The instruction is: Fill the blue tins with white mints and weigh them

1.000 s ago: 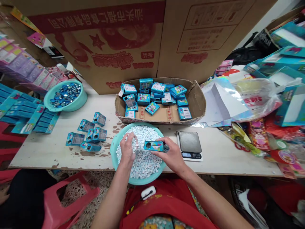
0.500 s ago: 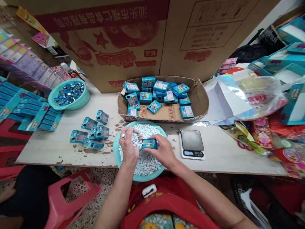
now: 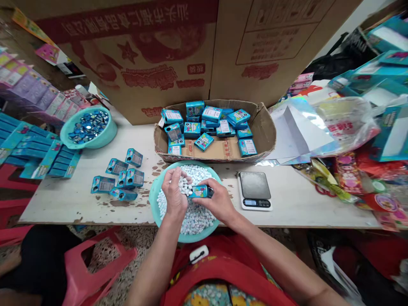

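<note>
A turquoise bowl (image 3: pixel 154 208) full of small white candies (image 3: pixel 196 220) stands at the table's front edge. Over it, my left hand (image 3: pixel 174 194) is cupped round a small heap of these candies. My right hand (image 3: pixel 219 199) grips a small blue candy box (image 3: pixel 199 191) between thumb and fingers. The box lies on its side, its left end against the candies in my left hand. Behind the bowl, a cut-down cardboard box (image 3: pixel 216 160) holds several more blue candy boxes (image 3: pixel 204 141). Several others (image 3: pixel 134 177) stand on the table to the left.
A digital scale (image 3: pixel 255 191) sits right of the bowl. At the left is a turquoise bowl (image 3: pixel 108 135) of shiny blue round pieces. A large carton (image 3: pixel 178 93) rises behind. Wrappers and plastic bags (image 3: pixel 347 123) crowd the right. A red stool (image 3: pixel 98 259) and a seated person are lower left.
The view has shifted slightly, so most things sit a little further left. Both hands keep their hold, the blue candy box still against the candies in my left hand.
</note>
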A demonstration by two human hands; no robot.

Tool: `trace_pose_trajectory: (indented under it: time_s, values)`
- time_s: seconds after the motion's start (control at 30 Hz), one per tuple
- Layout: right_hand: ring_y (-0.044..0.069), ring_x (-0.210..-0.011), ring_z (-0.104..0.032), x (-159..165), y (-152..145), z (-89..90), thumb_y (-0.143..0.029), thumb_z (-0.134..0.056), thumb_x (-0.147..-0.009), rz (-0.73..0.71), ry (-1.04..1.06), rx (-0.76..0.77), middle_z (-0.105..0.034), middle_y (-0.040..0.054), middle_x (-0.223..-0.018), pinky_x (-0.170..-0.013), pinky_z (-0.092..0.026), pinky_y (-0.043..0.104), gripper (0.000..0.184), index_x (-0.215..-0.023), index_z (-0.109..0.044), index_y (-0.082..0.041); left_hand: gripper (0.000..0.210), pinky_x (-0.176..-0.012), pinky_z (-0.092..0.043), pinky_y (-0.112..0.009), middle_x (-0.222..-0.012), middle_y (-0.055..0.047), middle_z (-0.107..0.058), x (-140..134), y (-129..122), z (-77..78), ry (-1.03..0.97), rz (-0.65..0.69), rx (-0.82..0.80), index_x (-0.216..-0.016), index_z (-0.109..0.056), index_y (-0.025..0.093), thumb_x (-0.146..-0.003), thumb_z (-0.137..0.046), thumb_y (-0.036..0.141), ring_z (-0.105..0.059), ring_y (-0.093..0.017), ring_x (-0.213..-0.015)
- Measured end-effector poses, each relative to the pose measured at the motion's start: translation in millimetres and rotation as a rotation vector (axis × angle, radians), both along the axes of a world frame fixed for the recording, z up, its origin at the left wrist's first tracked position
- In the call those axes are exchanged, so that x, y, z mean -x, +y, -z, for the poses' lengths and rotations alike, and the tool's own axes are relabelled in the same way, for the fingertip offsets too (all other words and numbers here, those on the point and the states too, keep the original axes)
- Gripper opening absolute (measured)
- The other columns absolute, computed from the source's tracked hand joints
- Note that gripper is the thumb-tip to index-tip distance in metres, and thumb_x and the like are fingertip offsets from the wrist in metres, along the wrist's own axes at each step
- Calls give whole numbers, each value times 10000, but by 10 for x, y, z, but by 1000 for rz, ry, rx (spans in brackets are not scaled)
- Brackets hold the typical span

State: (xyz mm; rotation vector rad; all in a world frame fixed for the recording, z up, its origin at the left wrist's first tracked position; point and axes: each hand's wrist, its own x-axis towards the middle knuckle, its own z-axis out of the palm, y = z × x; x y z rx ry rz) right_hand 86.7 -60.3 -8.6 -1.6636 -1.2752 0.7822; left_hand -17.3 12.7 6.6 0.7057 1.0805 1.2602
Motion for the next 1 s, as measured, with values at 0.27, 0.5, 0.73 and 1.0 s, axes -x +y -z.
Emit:
trace_pose_trajectory:
  time_s: [0.27, 0.5, 0.73, 1.0]
  values:
    - [222, -870, -589, -10, 8, 24, -249, -837, -623, -26, -10, -34, -630, 20, -881, -776, -437, 328, 364, -900, -606, -199, 196, -536, -446, -229, -576, 38, -517, -38, -4, 10, 98, -33, -71, -734, -514, 168, -787, -636, 312, -518, -100, -533]
    - [214, -858, -589, -48, 20, 5, -235, -842, -610, -6, 8, -31, -632, 13, -879, -769, -429, 318, 370, -897, -612, -199, 233, -444, -376, -193, -592, 44, -495, -81, 5, 30, 91, -32, -58, -742, -501, 168, -789, -648, 342, -470, -74, -477]
    - [198, -834, -580, -64, 32, 121, -228, -852, -590, -3, 141, 7, -618, 1, -866, -762, -432, 302, 390, -897, -614, -196, 297, -378, -268, -182, -584, 43, -460, -108, 13, 39, 33, -19, -30, -695, -475, 168, -818, -611, 401, -409, -56, -435]
    - [196, -847, -579, -124, 27, 172, -322, -838, -615, -4, 258, -23, -611, 2, -878, -766, -439, 298, 389, -915, -619, -206, 361, -541, -420, -225, -505, 33, -430, -190, -34, -24, 39, -64, -80, -612, -490, 152, -861, -554, 407, -499, -94, -521]
